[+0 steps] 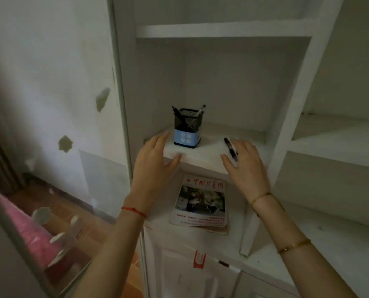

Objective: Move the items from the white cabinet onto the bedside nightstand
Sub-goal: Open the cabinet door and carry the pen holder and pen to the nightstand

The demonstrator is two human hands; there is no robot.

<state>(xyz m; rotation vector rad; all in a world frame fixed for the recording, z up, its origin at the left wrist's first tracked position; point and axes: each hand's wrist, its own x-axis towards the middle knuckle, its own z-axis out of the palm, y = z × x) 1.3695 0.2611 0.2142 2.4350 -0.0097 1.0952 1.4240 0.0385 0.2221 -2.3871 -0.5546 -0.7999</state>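
On cabinet shelf point(203, 157): mesh pen holder point(187, 128), far left | black marker point(230, 147), right | left hand point(155, 160), right hand point(245, 163) – grip wide, empty | magazine point(200, 203) below.

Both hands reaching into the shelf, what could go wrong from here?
1. The pen holder is tall, with pens leaning out; the left hand could tip it.
2. The loose marker lies near the shelf edge by the right hand; it may roll off.
3. The magazine below may be overlooked.
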